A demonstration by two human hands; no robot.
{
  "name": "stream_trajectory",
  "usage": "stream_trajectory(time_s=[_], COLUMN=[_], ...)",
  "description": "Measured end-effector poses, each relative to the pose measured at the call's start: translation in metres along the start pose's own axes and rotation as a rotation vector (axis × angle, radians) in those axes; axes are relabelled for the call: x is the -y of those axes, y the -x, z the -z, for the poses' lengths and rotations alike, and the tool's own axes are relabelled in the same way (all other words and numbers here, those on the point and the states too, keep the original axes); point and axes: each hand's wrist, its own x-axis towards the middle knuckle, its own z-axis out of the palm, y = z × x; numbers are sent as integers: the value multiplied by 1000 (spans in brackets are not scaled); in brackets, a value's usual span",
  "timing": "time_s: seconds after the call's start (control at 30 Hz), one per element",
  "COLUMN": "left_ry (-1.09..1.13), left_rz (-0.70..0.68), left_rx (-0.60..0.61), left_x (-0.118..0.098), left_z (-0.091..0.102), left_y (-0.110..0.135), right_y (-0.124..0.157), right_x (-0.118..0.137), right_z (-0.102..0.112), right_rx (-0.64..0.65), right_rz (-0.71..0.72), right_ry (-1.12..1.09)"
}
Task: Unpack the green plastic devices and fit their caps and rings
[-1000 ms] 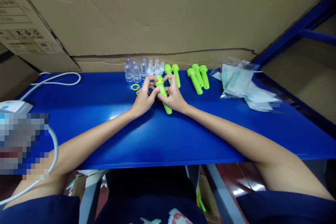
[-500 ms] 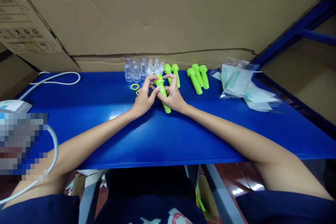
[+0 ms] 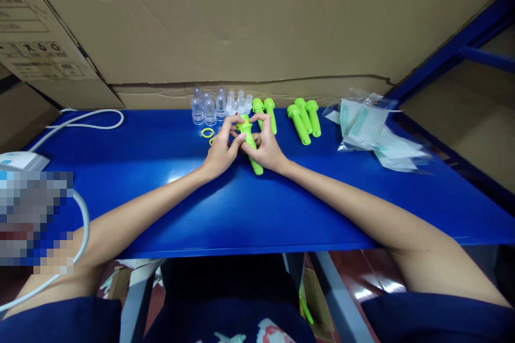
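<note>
Both my hands meet at the middle of the blue table point(image 3: 161, 198) around one lime-green plastic tube point(image 3: 252, 153). My left hand point(image 3: 220, 153) pinches its upper end with fingertips bent. My right hand point(image 3: 269, 149) wraps the tube's body, thumb and forefinger at the wide top end. A thin yellow ring seems to sit at the tube's top between my fingertips; it is too small to be sure. Two loose yellow rings point(image 3: 207, 133) lie just left of my left hand.
Several clear plastic caps point(image 3: 209, 107) stand at the table's back edge. More green tubes point(image 3: 269, 112) and a second group of green tubes point(image 3: 303, 118) lie behind and right. Plastic bags point(image 3: 370, 131) sit far right. A white cable point(image 3: 86, 120) and white device point(image 3: 22, 162) are at left. A cardboard wall point(image 3: 257, 27) rises behind.
Hardly anything: my fingertips have shifted slightly at the top of the green tube, which stays in the same place between both hands.
</note>
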Motion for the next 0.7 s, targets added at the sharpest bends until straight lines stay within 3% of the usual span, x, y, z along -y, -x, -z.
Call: stream_trajectory(time_s=[0.2, 0.7], left_ry=[-21, -25], left_rz=[-49, -21], left_rx=[-4, -4], left_x=[-1, 1], left_z=[0, -1], left_y=[-1, 1], right_y=[0, 0], right_x=[-2, -2], right_z=[-1, 1], right_rx=[-34, 4], right_rz=[19, -13], right_ry=[17, 4])
